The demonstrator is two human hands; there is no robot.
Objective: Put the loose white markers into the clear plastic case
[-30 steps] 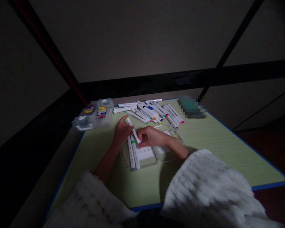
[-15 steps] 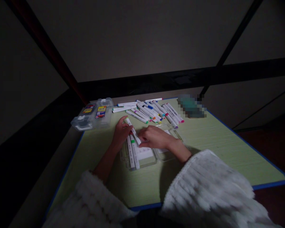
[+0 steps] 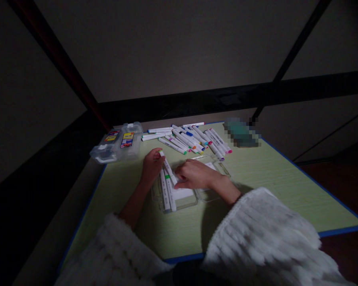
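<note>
Just left of the centre of the frame, we see the left hand (image 3: 151,166) with thumb and fingers pinched closed around the upper end of a white marker (image 3: 169,168), which slants down to the right. The right hand (image 3: 194,174), at the centre, has its fingers curled at the marker's lower end; we cannot tell how far open they are or whether they grip it.

Below the hands lies an open clear case (image 3: 193,205), with two more markers (image 3: 168,194) side by side in its left part, one banded in green, and a white sheet (image 3: 182,194) beside them. Dark print runs along their barrels, too small for us to read.

At the left of the frame, a clear plastic box (image 3: 134,153) bears a label (image 3: 127,140), yellow above and dark blue and red below, and a second label (image 3: 111,136); we cannot make out a brand on either. Near the top edge of the green table (image 3: 274,190), we find a loose pile of markers (image 3: 183,139), several with printed lines we cannot read.
</note>
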